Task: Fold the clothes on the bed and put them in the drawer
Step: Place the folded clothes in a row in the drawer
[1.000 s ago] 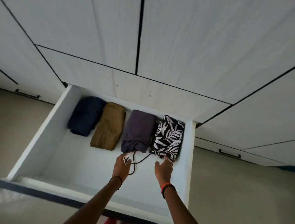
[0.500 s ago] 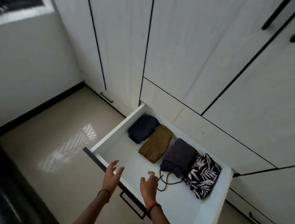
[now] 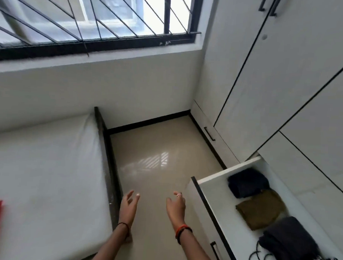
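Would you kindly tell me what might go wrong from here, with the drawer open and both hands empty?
1. The open drawer juts into the narrow floor strip beside the right hand; a hip or arm may knock it on the way to the bed.
2. The loose cord trailing from the grey bundle could snag when another garment goes in.

Small room, pretty plain. Big window [image 3: 148,11] with slanted black bars [image 3: 167,11] up top, white wall [image 3: 129,84] under it. Shiny beige floor [image 3: 164,188] with black skirting [image 3: 147,123] and a sunlight patch [image 3: 155,161]. Bed [image 3: 47,173] on the left, white wardrobe [image 3: 287,66] with black handles [image 3: 209,134] on the right.
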Available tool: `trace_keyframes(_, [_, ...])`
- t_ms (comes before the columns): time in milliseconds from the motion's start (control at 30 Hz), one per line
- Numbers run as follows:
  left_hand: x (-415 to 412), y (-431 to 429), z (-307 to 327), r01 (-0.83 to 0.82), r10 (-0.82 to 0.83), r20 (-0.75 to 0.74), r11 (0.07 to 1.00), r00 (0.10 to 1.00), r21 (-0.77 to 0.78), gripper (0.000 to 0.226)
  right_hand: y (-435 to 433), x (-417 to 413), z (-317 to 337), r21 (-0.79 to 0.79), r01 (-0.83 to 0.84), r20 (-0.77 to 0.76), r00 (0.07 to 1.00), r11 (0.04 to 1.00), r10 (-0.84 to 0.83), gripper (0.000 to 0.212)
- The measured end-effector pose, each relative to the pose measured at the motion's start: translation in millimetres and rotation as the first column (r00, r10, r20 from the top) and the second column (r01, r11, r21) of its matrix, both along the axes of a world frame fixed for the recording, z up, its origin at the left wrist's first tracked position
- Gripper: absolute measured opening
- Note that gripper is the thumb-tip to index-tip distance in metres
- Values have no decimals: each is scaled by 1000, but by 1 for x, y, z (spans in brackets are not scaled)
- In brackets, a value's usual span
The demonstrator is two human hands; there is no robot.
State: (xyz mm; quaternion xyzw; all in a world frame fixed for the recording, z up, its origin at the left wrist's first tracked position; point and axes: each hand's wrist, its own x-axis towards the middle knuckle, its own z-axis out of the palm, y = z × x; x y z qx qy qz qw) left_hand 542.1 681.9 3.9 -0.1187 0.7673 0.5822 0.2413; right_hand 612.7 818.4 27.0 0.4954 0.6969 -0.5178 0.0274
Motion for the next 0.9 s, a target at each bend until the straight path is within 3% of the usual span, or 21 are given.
trace_keyframes(333, [-36, -127, 11, -354, 354, 19, 935, 935, 29, 40, -113, -82, 9, -8, -272, -16, 962, 962, 272, 37])
trace_keyframes(667, [-70, -177, 11, -564, 563, 75, 826, 823, -13, 41, -166, -143, 1, -31, -509, -18, 861, 860, 509, 42])
trace_keyframes(900, [-104, -201, 7, -659, 659, 74, 752, 749, -29, 40, -188, -191, -6, -45, -575, -39, 818, 817, 574, 39])
